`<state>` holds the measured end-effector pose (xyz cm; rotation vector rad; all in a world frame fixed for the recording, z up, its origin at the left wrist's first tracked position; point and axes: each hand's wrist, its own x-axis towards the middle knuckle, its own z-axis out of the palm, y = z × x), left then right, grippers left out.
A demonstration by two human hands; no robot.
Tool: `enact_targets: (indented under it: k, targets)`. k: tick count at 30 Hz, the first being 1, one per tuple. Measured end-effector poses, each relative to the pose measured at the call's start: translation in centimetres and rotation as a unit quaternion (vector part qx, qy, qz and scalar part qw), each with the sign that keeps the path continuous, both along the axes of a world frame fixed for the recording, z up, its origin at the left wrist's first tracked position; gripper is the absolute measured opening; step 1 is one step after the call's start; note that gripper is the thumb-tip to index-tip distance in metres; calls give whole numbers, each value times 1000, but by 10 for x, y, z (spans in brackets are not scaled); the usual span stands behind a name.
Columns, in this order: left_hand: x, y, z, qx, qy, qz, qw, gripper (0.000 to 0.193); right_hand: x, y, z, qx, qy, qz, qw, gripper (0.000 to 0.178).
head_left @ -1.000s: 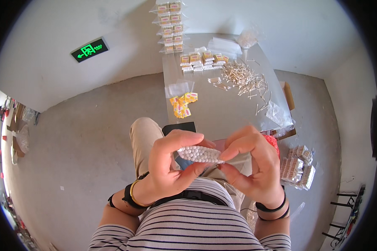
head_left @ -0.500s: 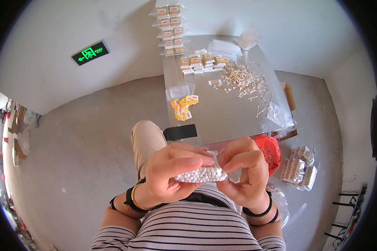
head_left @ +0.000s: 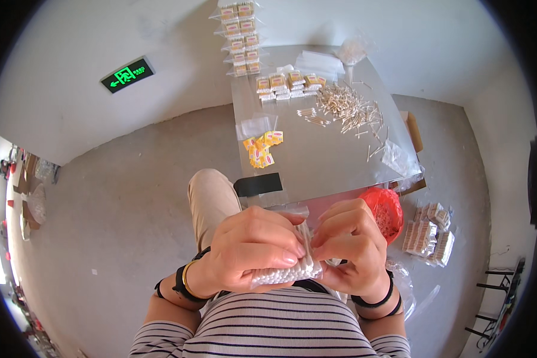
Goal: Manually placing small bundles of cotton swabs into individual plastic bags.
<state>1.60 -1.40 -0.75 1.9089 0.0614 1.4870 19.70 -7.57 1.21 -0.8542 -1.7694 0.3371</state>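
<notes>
Pale, smooth walls [head_left: 179, 53] bend around a matte grey floor [head_left: 125, 209], and at ten o'clock a flat rectangular sign [head_left: 127, 74] glows green on black. Near twelve, boxy packs in clear film rise as a column [head_left: 238, 45] at the far left corner of the smooth, faintly shiny bench [head_left: 322, 170]. Glossy yellow cards [head_left: 261, 150] overlap below it. At six, the left hand [head_left: 253, 247] closes around a clear film packet [head_left: 308, 264], its swabs [head_left: 280, 275] showing round white heads like beads. Plump packs [head_left: 278, 83] sit rowed at twelve; toward one, slim loose swabs [head_left: 347, 108] sprawl. At four, the right hand [head_left: 353, 241] curls at the packet's right edge; whether it pinches the film, I cannot tell. Between three and four are a crinkled red bag [head_left: 386, 212] and, beyond it, film-wrapped bundles [head_left: 423, 237].
</notes>
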Motion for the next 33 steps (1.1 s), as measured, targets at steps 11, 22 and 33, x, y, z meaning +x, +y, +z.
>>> enact_targets:
  k: [11, 22, 33]
  targets:
    - [-8, 2, 5, 26, 58, 18, 998, 37, 7, 1, -4, -2, -16, 7, 1000, 31]
    - [-9, 4, 2, -13, 68, -20, 997, 43, 12, 2, -11, -89, 59, 45, 993, 27]
    - [-10, 7, 2, 7, 80, -18, 997, 44, 11, 1, -10, -99, 63, 37, 992, 25]
